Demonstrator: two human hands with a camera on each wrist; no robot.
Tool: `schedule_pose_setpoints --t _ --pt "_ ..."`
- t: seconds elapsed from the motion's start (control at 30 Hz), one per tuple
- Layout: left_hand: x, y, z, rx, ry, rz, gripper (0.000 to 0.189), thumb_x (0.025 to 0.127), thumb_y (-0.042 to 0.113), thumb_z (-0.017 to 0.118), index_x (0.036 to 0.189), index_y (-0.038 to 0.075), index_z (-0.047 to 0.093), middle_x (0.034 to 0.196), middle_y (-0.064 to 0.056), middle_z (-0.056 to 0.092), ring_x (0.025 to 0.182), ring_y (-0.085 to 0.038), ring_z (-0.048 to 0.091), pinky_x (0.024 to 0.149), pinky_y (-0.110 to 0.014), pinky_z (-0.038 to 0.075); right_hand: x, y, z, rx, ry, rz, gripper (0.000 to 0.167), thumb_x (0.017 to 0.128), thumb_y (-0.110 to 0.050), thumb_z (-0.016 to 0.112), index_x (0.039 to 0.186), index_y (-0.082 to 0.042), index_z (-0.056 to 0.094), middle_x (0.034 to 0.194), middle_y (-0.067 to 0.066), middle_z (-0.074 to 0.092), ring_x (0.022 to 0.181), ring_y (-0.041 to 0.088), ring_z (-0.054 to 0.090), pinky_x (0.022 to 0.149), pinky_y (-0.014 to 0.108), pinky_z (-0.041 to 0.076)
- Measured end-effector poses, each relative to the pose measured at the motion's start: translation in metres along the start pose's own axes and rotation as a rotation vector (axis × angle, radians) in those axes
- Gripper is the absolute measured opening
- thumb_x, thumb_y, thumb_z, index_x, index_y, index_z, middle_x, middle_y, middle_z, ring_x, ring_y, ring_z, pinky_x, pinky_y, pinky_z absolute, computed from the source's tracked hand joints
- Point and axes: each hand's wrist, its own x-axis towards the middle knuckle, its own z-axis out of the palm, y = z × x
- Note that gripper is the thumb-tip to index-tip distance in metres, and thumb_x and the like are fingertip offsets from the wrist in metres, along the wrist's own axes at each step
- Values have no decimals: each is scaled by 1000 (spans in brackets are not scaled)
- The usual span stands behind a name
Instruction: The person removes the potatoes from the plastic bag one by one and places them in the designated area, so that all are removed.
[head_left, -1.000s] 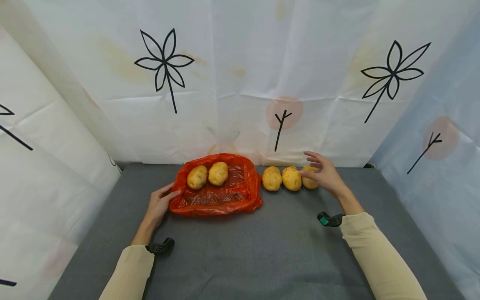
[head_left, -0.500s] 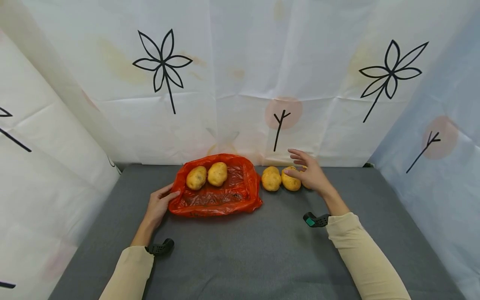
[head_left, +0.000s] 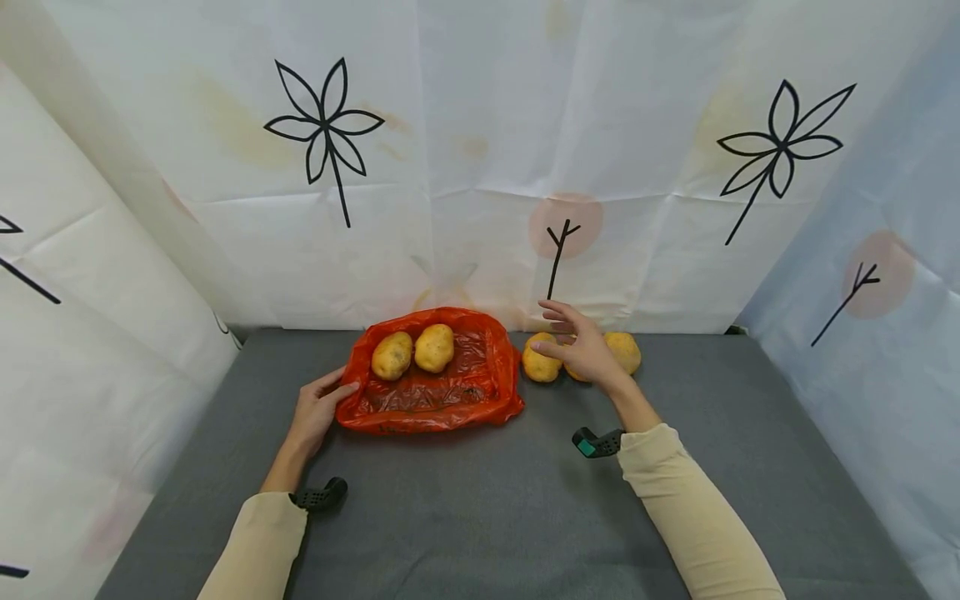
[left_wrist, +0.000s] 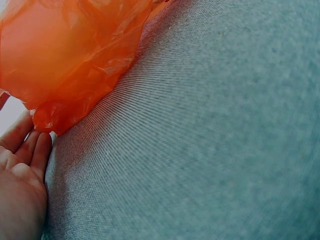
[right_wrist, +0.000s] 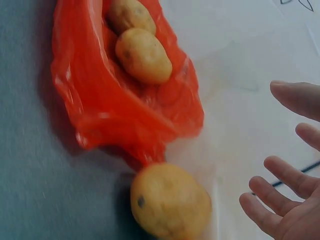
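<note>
An open red plastic bag [head_left: 442, 419] lies on the table with two potatoes, one potato [head_left: 392, 357] beside another potato [head_left: 435, 348], in its left part. My left hand [head_left: 315, 414] holds the bag's left edge between thumb and fingers; in the left wrist view the fingertips meet a bunched corner. Right of the bag, three potatoes stand in a row. My right hand [head_left: 588, 350] hovers over them, fingers spread and holding nothing. Its thumb is in front of the nearest potato [head_left: 540, 367]. The hand mostly hides the middle one, while the far right potato [head_left: 622, 352] shows behind the wrist.
A grey cloth covers the table [head_left: 480, 517]. White patterned sheets hang as a back wall [head_left: 465, 167] and on both sides. The bag and the row of potatoes lie close to the back wall.
My right hand has moved left along the potato row, from the far right potato toward the one nearest the bag. The left hand and the bag have stayed in place.
</note>
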Motion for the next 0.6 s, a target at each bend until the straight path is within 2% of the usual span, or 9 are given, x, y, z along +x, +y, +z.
schedule_pose_setpoints --t 0.17,0.3,0.37,0.6 --pt "0 0 0 -4 -6 -9 57 101 27 66 151 5 48 151 -19 47 112 1 55 88 -14 48 7 -5 16 36 -25 0 68 96 -7 70 156 -4 38 153 28 39 137 47 40 109 63 35" --pt "0 0 -1 -3 -6 -11 58 101 28 67 151 5 48 151 -18 47 112 1 54 88 -14 48 13 -7 29 76 -35 -3 67 96 -5 70 154 -1 38 152 29 39 137 48 39 112 64 29" --pt "0 0 -1 -2 -5 -7 57 101 27 67 151 5 49 151 -18 48 112 0 54 88 -14 48 16 -8 36 89 -36 -10 67 96 -7 71 154 -3 40 152 28 40 137 48 40 112 64 29" --pt "1 0 0 -6 -2 -6 57 101 26 66 151 5 49 151 -18 48 115 -1 54 88 -14 48 25 -8 55 90 -41 -30 66 94 -12 75 153 -8 45 151 27 43 135 49 43 109 59 38"
